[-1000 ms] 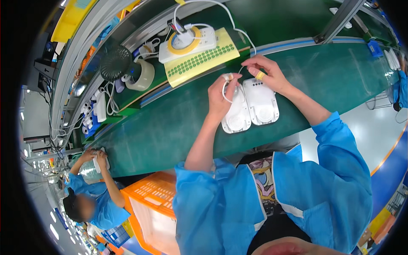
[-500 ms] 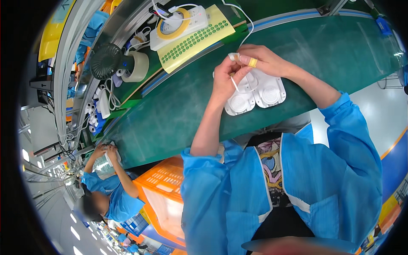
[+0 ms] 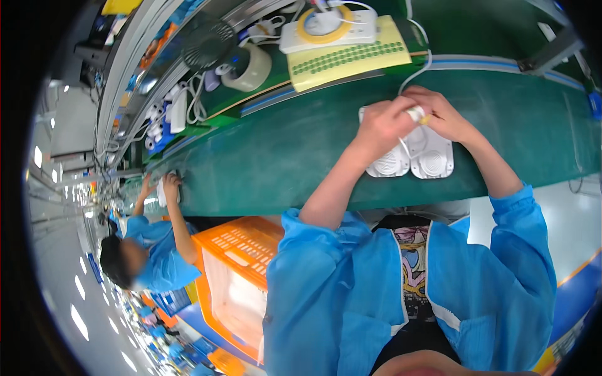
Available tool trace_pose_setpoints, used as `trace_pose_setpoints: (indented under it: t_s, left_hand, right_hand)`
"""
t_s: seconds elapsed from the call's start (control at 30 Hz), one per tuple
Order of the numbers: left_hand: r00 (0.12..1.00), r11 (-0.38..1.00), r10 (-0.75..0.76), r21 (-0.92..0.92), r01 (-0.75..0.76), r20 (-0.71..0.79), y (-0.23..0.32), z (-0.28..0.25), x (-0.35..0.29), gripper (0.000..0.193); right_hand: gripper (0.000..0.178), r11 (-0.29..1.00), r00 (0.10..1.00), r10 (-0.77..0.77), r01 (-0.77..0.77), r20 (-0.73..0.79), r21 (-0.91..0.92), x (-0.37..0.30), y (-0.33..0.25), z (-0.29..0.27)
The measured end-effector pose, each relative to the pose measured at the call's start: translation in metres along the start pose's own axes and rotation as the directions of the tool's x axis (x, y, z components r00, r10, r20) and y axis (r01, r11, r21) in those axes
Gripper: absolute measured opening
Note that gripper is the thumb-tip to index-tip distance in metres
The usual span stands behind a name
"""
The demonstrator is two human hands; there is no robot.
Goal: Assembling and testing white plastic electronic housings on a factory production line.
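Note:
Two white housings [image 3: 433,160] with round speaker grilles lie side by side on the green work surface, partly covered by my hands. My left hand [image 3: 385,128] is closed in a pinch above the left housing, with a thin white cable [image 3: 405,148] looping down from its fingers. Against it, my right hand [image 3: 442,114] is closed on another white cable [image 3: 414,75], which comes down from the shelf. A white wrap [image 3: 415,113] shows at my left fingertips and a yellow band [image 3: 426,119] on my right thumb. The cable ends are hidden between the fingers.
Beyond the green bench [image 3: 269,156], a shelf holds a power strip [image 3: 329,31], a yellow sticker sheet [image 3: 345,59], a tape roll [image 3: 254,69] and a small fan [image 3: 210,45]. An orange crate [image 3: 241,241] stands left of me. Further left, a co-worker [image 3: 153,250] handles a white object.
The view has shifted, so the bench and shelf items sit differently in the picture. My hands stay together over the housings; my left hand has turned more back-up, covering the fingertips.

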State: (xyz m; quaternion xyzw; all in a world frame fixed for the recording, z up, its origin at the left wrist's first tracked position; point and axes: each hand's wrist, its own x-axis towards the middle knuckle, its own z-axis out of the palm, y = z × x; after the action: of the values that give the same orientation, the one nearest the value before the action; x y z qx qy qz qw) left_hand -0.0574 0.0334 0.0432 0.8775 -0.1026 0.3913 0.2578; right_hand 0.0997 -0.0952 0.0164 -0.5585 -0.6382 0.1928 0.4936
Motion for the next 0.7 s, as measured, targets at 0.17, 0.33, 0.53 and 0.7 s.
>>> trace_pose_setpoints:
  t_s: [0.17, 0.33, 0.53, 0.7]
  left_hand:
    - [0.999, 0.991, 0.048, 0.122, -0.048, 0.005, 0.005, 0.001, -0.003, 0.021]
    - [0.999, 0.994, 0.028, 0.101, -0.032, 0.037, 0.004, 0.002, -0.008, 0.016]
    - [0.998, 0.993, -0.005, 0.114, -0.002, 0.063, 0.005, 0.002, -0.006, 0.016]
    - [0.996, 0.989, 0.028, 0.143, -0.039, 0.084, 0.001, 0.003, -0.008, 0.016]
  right_hand:
    - [0.039, 0.992, 0.993, 0.111, -0.113, 0.034, 0.060, 0.005, -0.016, -0.003]
    - [0.037, 0.996, 0.995, 0.094, -0.094, 0.029, -0.003, 0.004, -0.016, -0.003]
    - [0.036, 0.992, 0.998, 0.068, -0.068, 0.003, -0.104, 0.004, -0.018, -0.005]
    - [0.031, 0.986, 0.996, 0.060, -0.070, -0.064, -0.154, 0.006, -0.020, 0.000]
